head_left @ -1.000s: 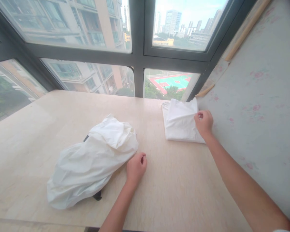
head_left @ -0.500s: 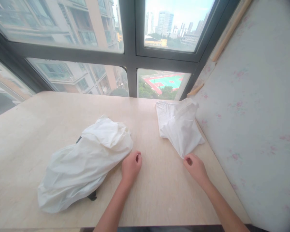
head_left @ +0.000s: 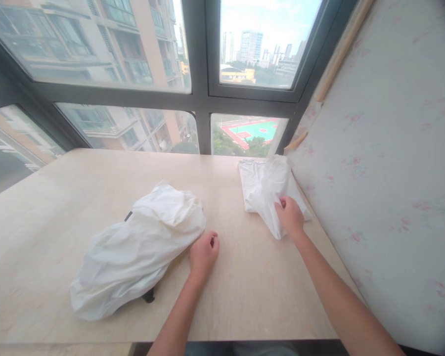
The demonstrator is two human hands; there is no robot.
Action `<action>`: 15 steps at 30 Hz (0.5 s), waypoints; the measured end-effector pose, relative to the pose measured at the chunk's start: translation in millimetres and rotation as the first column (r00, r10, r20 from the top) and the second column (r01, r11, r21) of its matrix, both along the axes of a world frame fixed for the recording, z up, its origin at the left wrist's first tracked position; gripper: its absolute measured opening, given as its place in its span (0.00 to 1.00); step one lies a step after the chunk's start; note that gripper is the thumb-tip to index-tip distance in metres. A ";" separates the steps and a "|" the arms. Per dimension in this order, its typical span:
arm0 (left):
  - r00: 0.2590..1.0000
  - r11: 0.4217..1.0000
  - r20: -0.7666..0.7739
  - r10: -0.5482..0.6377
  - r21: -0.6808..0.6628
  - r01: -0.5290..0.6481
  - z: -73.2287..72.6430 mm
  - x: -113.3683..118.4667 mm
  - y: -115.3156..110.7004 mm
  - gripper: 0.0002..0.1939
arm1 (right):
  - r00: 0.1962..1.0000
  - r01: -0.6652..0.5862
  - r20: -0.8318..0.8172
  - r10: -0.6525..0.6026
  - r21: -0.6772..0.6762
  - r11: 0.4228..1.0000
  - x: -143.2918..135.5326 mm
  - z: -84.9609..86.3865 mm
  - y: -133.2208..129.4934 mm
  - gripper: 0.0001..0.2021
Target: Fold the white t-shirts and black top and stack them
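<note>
A thin white bag or cloth [head_left: 269, 190] lies crumpled at the back right of the surface, near the wall. My right hand [head_left: 289, 213] pinches its upper right part with closed fingers. On the left rests a larger bundle covered in white fabric [head_left: 141, 252], with dark bits showing at its edges. Just right of this bundle, my left hand [head_left: 204, 251] rests on the surface with curled fingers; whether anything small is between them is too small to tell.
The pale surface [head_left: 237, 296] runs back to a dark window frame [head_left: 203, 106]. A flowered wall [head_left: 385, 198] borders the right side, with a wooden strip [head_left: 344, 49] along its edge.
My right hand has moved from the near tip of the thin white item up onto its right part. That item's near tip has dropped back slightly. The camera view has shifted slightly.
</note>
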State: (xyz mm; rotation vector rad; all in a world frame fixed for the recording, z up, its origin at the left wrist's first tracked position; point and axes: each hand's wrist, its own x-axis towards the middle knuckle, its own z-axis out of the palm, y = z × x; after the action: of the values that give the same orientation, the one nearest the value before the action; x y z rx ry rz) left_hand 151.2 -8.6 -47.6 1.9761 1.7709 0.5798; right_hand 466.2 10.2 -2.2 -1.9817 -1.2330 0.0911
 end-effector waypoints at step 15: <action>1.000 1.000 0.016 -0.018 -0.001 0.018 0.0 -0.7 -1.1 0.11 | 0.896 -0.081 -0.283 0.343 0.655 0.751 -1.4 216.8 15.1 0.12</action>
State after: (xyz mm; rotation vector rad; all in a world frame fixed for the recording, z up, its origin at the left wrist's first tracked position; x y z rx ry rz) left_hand 150.5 -9.6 -47.6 1.9793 1.7421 0.5865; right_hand 464.8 25.3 214.7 -1.1543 -1.0420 0.1552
